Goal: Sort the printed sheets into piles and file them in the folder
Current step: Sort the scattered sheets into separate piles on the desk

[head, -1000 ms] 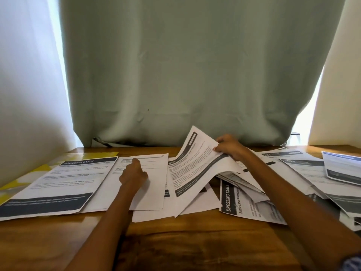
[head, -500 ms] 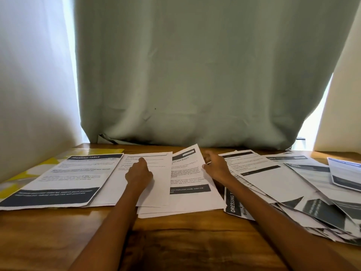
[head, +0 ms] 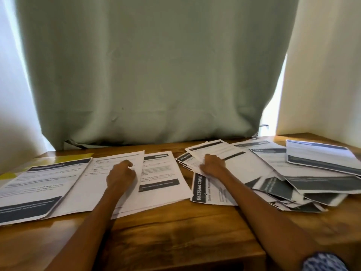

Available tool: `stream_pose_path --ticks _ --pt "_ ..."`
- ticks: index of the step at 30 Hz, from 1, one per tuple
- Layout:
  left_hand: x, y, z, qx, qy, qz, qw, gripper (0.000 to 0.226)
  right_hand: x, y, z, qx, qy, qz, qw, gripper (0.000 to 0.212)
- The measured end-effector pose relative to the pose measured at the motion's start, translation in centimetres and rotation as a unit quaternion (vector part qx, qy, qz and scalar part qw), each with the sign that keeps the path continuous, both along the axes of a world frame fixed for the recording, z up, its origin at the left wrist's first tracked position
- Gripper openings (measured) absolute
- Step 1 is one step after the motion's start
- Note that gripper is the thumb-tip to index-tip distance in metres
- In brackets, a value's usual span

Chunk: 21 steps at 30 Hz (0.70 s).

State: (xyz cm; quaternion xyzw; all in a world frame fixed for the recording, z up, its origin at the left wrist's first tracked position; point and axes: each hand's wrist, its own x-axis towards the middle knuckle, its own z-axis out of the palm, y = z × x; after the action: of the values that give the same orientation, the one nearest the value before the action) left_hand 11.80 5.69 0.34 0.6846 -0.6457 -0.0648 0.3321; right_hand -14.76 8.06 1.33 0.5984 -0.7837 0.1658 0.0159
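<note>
Three piles of printed sheets lie side by side on the wooden table (head: 175,231): a left pile (head: 45,184) with a dark header band, a plain white middle pile (head: 91,188), and a third pile (head: 162,173) with a dark bar low on its top sheet. My left hand (head: 121,175) rests on the middle pile with its fingers curled under. A loose heap of sheets (head: 273,173) spreads over the right side. My right hand (head: 213,165) sits at the heap's left edge, fingers curled round the edge of its top sheet (head: 224,151). A yellow folder (head: 78,155) shows from under the left pile.
A grey-green curtain (head: 156,75) hangs right behind the table and touches its back edge. Pale walls close in on both sides. Bare wood runs along the front of the table between my forearms.
My right hand laid the lifted sheet flat on the third pile, then moved right onto the loose heap. My left hand stayed on the middle pile.
</note>
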Motion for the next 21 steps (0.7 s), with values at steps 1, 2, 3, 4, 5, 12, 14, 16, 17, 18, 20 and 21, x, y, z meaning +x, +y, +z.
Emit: stream_pose_path --ticks 1,2,3,4,5,12,14,16,17,18,20,21 --pt "-0.3 -0.1 -0.1 -0.003 -0.004 -0.003 1.0 0.029 0.2 0.1 0.0 0.001 0.01 0.009 1.0 0.028" --pt "-0.7 -0.2 -0.2 -0.005 -0.01 -0.009 1.0 0.029 0.3 0.3 -0.1 -0.001 0.021 0.018 1.0 0.026" --pt "-1.1 -0.3 -0.3 -0.005 -0.015 -0.014 1.0 0.028 0.4 0.3 -0.3 -0.006 0.036 0.027 0.999 0.025" --pt "-1.5 -0.4 -0.3 -0.002 -0.018 -0.018 1.0 0.029 0.6 0.1 -0.4 -0.008 0.054 0.035 0.998 0.025" --pt "-1.8 -0.5 -0.2 0.004 -0.023 -0.02 1.0 0.029 0.7 0.0 -0.4 -0.007 0.071 0.042 0.997 0.026" --pt "-4.7 -0.7 1.2 0.01 0.017 -0.072 0.997 0.027 0.5 -0.5 -0.2 -0.04 0.155 0.087 0.983 0.033" --pt "-6.1 -0.9 1.5 0.014 0.074 -0.117 0.99 0.025 0.6 -0.6 -0.1 -0.044 0.141 0.087 0.985 0.035" --pt "-7.5 -1.0 1.5 0.04 0.156 -0.16 0.974 0.022 0.9 -0.5 0.4 -0.063 0.099 0.086 0.989 0.037" --pt "-8.3 -0.7 1.6 0.065 0.205 -0.178 0.96 0.023 1.2 -0.3 0.6 -0.084 0.066 0.084 0.991 0.037" --pt "-9.0 -0.4 1.6 0.099 0.264 -0.195 0.939 0.028 1.6 -0.1 0.7 -0.114 0.024 0.086 0.989 0.037" --pt "-10.2 0.2 1.5 0.171 0.397 -0.229 0.872 0.037 3.1 0.2 0.4 -0.181 -0.083 0.126 0.972 0.033" --pt "-10.5 0.5 1.5 0.186 0.44 -0.239 0.845 0.038 4.2 0.4 0.1 -0.198 -0.146 0.162 0.956 0.03"
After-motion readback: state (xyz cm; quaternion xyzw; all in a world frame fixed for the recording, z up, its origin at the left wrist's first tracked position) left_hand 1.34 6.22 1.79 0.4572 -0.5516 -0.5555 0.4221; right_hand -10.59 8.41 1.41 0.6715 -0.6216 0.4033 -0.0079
